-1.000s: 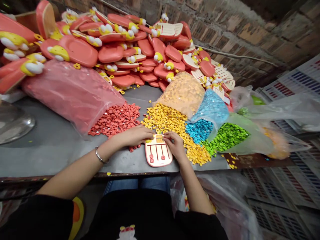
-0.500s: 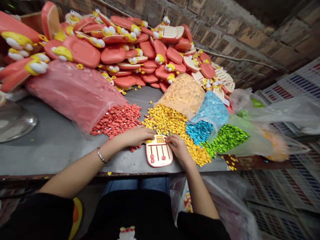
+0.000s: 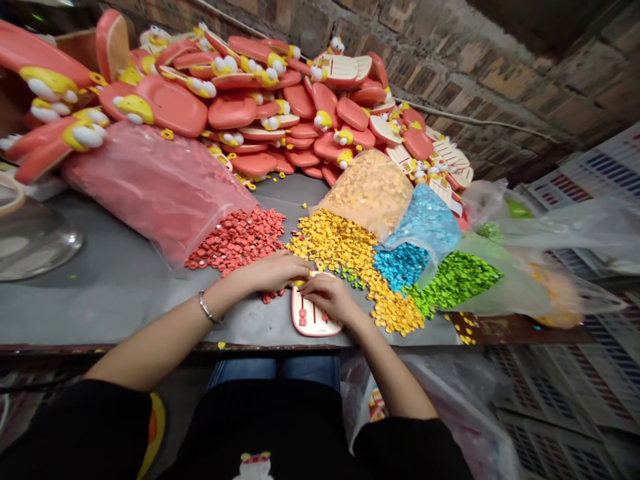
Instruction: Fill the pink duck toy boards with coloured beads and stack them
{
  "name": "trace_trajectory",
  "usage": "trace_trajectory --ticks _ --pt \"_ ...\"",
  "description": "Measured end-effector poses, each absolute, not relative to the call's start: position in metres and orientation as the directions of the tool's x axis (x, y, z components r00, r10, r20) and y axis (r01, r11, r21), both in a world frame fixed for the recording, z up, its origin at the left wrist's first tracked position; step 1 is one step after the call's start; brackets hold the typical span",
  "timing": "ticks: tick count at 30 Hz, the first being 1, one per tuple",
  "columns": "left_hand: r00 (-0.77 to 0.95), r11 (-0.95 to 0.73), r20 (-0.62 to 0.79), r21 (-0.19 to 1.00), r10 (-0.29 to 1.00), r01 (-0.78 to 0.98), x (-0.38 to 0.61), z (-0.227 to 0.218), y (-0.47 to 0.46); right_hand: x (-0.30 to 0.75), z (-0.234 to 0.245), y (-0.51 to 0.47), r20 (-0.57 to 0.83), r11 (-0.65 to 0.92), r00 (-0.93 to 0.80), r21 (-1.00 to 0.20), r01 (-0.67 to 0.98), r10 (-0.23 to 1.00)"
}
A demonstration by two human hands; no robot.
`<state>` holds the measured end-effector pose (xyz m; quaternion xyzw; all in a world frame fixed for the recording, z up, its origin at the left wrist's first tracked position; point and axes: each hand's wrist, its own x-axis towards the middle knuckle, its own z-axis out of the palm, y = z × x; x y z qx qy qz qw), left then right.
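Observation:
A small cream board (image 3: 316, 328) with a red rim and dark slots lies flat near the table's front edge. Two red pieces (image 3: 303, 317) sit at its left slot, and another is partly covered further right. My left hand (image 3: 283, 270) is at the board's upper left edge, its curled fingers against a yellow part there. Over the upper half of the board reaches my right hand (image 3: 331, 297), fingers bent together close to the left fingertips. Anything pinched in it is hidden.
Loose red (image 3: 240, 240), yellow (image 3: 335, 237), blue (image 3: 403, 263) and green pieces (image 3: 465, 277) spill from plastic bags behind the board. Red boards with yellow-and-white heads (image 3: 233, 110) are heaped against the brick wall (image 3: 450, 80). A clear rounded vessel (image 3: 37, 243) stands at left.
My right hand has moved left across the board, from its right edge to the left fingertips. My left hand stays nearly in place. Green pieces beside the board have come into sight.

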<state>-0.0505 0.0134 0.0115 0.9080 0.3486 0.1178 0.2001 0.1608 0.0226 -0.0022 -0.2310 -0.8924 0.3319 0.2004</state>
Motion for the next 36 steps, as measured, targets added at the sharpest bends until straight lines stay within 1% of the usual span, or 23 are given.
trace_trajectory --ticks 3,5,9,10,11,13,15,16,19,23,29,31,34,36 --pt "0.727 -0.674 0.074 0.449 0.682 0.587 -0.051 0.012 0.013 0.160 0.002 0.025 0.182 0.678 -0.830 -0.679 0.281 0.526" --pt "0.723 -0.669 0.068 0.447 0.687 0.594 -0.051 0.011 0.013 0.160 0.002 0.025 0.168 0.667 -0.847 -0.699 0.257 0.504" --pt "0.718 -0.670 0.073 0.436 0.692 0.601 -0.053 0.009 0.014 0.162 0.003 0.020 0.110 0.572 -0.897 -0.801 0.174 0.427" --pt "0.720 -0.674 0.079 0.433 0.690 0.599 -0.053 0.008 0.014 0.164 0.003 0.018 0.092 0.534 -0.897 -0.828 0.172 0.431" --pt "0.721 -0.678 0.085 0.431 0.688 0.595 -0.053 0.007 0.014 0.167 0.004 0.017 0.085 0.495 -0.883 -0.851 0.177 0.461" --pt "0.722 -0.682 0.099 0.435 0.685 0.588 -0.053 0.007 0.014 0.177 0.006 0.017 0.109 0.425 -0.804 -0.885 0.190 0.585" --pt "0.719 -0.682 0.111 0.443 0.686 0.582 -0.053 0.007 0.013 0.191 0.007 0.020 0.165 0.390 -0.658 -0.896 0.211 0.735" --pt "0.717 -0.681 0.115 0.446 0.687 0.581 -0.053 0.007 0.013 0.198 0.006 0.022 0.189 0.385 -0.585 -0.893 0.231 0.789" --pt "0.719 -0.682 0.118 0.451 0.685 0.576 -0.053 0.009 0.013 0.216 0.001 0.029 0.217 0.388 -0.460 -0.864 0.319 0.861" --pt "0.723 -0.675 0.092 0.455 0.684 0.581 -0.052 0.013 0.013 0.219 -0.007 0.033 0.218 0.410 -0.433 -0.809 0.421 0.875" --pt "0.732 -0.677 0.066 0.443 0.678 0.588 -0.051 0.015 0.013 0.206 -0.007 0.036 0.268 0.511 -0.507 -0.743 0.433 0.819" --pt "0.734 -0.678 0.057 0.436 0.677 0.592 -0.051 0.015 0.013 0.204 -0.007 0.038 0.267 0.562 -0.552 -0.677 0.476 0.790" --pt "0.736 -0.683 0.052 0.423 0.675 0.596 -0.050 0.015 0.013 0.203 -0.008 0.041 0.248 0.623 -0.603 -0.547 0.559 0.758" --pt "0.733 -0.684 0.060 0.417 0.678 0.598 -0.050 0.014 0.013 0.205 -0.007 0.042 0.218 0.641 -0.631 -0.495 0.587 0.745"
